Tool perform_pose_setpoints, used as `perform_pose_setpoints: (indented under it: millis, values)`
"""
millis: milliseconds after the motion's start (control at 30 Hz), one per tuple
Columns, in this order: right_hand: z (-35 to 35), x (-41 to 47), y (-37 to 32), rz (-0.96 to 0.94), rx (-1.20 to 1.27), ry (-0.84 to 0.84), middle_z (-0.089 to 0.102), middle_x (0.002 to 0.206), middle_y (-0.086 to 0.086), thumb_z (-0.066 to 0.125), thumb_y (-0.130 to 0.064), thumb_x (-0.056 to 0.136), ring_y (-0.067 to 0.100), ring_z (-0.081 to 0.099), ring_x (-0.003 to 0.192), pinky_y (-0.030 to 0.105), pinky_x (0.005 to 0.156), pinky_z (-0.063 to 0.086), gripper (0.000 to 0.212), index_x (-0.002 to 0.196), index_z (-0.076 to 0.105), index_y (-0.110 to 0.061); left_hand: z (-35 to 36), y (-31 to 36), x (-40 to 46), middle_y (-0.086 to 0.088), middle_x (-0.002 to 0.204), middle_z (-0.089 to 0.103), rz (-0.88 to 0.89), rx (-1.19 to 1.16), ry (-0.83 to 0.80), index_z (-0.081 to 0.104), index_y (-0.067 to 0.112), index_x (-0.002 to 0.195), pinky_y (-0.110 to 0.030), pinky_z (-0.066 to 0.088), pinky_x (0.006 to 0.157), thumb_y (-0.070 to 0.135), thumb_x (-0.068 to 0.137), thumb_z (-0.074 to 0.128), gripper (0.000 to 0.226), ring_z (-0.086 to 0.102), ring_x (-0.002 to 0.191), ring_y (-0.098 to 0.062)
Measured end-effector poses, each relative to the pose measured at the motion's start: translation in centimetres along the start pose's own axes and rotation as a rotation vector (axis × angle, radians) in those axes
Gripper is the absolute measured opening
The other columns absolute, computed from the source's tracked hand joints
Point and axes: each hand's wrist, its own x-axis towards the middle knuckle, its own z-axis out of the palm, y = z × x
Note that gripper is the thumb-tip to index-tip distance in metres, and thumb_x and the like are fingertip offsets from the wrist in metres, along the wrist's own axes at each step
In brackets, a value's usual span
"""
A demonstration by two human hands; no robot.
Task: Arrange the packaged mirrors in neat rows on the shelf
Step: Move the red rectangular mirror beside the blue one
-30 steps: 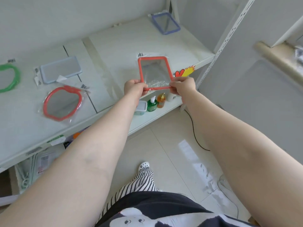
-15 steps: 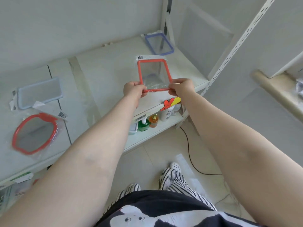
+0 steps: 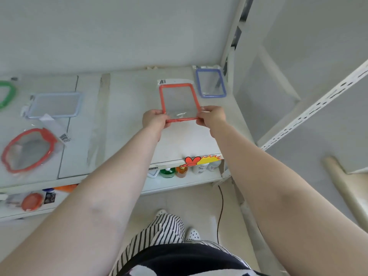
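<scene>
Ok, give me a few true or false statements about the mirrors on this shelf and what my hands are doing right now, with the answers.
1. Both hands hold the orange rectangular mirror by its near corners. True: the left hand and the right hand each pinch a bottom corner.
2. The blue-purple framed mirror lies in the far right corner of the shelf. True.
3. The green-framed mirror lies right beside the held mirror. False: it is at the far left edge of the view.
4. The red rounded mirror is out of its wrapper. False: clear packaging with a barcode tag surrounds it.
5. The light blue rectangular mirror lies beyond the red rounded one. True.
</scene>
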Motion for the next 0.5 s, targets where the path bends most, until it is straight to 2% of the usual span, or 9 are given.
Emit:
perform_pose_setpoints:
  millis: [67,167,233,300,400,500]
  values:
    - [0.6,1.4,-0.7,0.005,-0.005,-0.023,0.06,0.076,0.006,0.06,0.005,0.086,0.016,0.057,0.049,0.015,0.054,0.054,0.035,0.121,0.059,0.0,0.3,0.8,1.3,-0.015,0.095,0.062,-0.008,-0.01,0.015,0.06,0.007,0.084,-0.014,0.055,0.05,-0.008,0.082,0.061,0.015,0.06,0.059,-0.017]
    - [1.3,4.1,-1.6,0.005,-0.015,-0.034,0.063,0.082,0.009,0.059,0.003,0.088,0.016,0.058,0.054,0.022,0.068,0.055,0.035,0.123,0.057,0.0,1.2,1.7,3.6,-0.015,0.095,0.062,-0.018,-0.013,0.01,0.063,0.001,0.101,-0.014,0.054,0.052,-0.009,0.083,0.062,0.021,0.06,0.059,-0.017]
    - [1.6,5.9,-2.2,0.001,0.001,-0.035,0.063,0.085,0.01,0.058,0.002,0.089,0.016,0.059,0.057,0.031,0.082,0.057,0.035,0.124,0.057,0.0,1.9,2.2,5.4,-0.014,0.095,0.063,-0.024,-0.002,-0.008,0.063,-0.004,0.112,-0.015,0.055,0.058,-0.007,0.083,0.064,0.029,0.062,0.053,-0.012]
    - [1.7,7.8,-2.7,0.007,0.008,-0.026,0.064,0.1,0.014,0.059,0.001,0.089,0.016,0.061,0.06,0.032,0.09,0.056,0.035,0.124,0.057,-0.001,2.7,2.5,7.2,-0.013,0.095,0.063,-0.021,0.019,-0.024,0.064,-0.005,0.116,-0.016,0.055,0.066,-0.004,0.084,0.065,0.032,0.062,0.047,-0.007]
    - [2.0,10.4,-3.2,0.007,-0.015,-0.022,0.065,0.102,0.015,0.059,0.001,0.089,0.016,0.064,0.061,0.031,0.089,0.056,0.033,0.122,0.06,-0.003,3.9,2.5,9.6,-0.013,0.094,0.066,-0.001,0.025,-0.011,0.066,-0.006,0.116,-0.022,0.058,0.076,-0.001,0.083,0.068,0.033,0.061,0.038,-0.001]
    - [2.1,12.7,-3.2,-0.001,-0.025,-0.026,0.067,0.101,0.016,0.06,0.0,0.089,0.017,0.065,0.063,0.03,0.083,0.058,0.031,0.12,0.062,-0.003,5.1,2.5,11.2,-0.015,0.099,0.07,0.035,0.022,0.026,0.068,-0.002,0.115,-0.03,0.057,0.088,0.001,0.083,0.069,0.033,0.062,0.043,-0.001]
